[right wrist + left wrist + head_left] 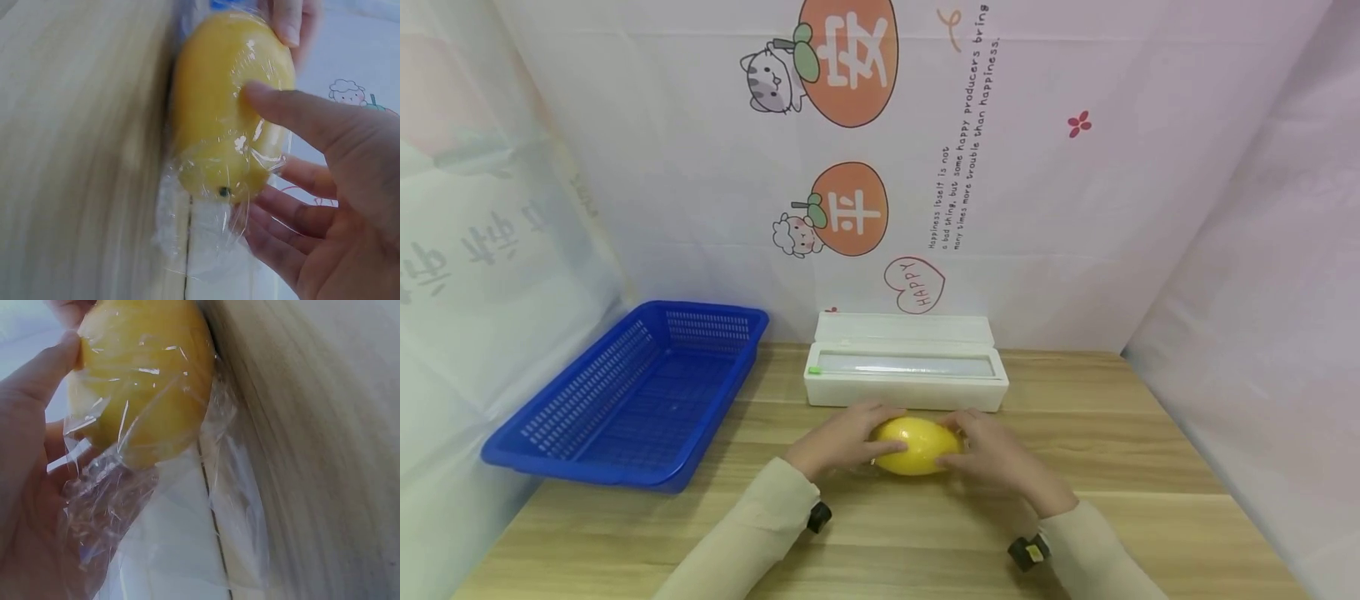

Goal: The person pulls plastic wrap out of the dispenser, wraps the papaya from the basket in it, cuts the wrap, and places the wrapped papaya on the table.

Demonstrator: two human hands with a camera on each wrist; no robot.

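Observation:
A smooth yellow oval fruit [917, 447], with a small dark stem spot at one end in the right wrist view, lies sideways between my hands. Clear plastic wrap [140, 394] covers it, with loose, crumpled film [206, 231] sticking out past both ends. My left hand [852, 439] holds the fruit's left end, thumb on the near side. At the right end my right hand [992, 454] grips it, its thumb pressing the film in front and its fingers round the back. Just behind the fruit stands a white cling film box [906, 393], its lid raised and a roll inside.
A blue plastic basket [700, 433] with perforated sides stands to the left on the wooden table [1075, 517]. White printed cloth [1037, 192] hangs behind the table and at both sides. The box's open lid [902, 327] leans near the back cloth.

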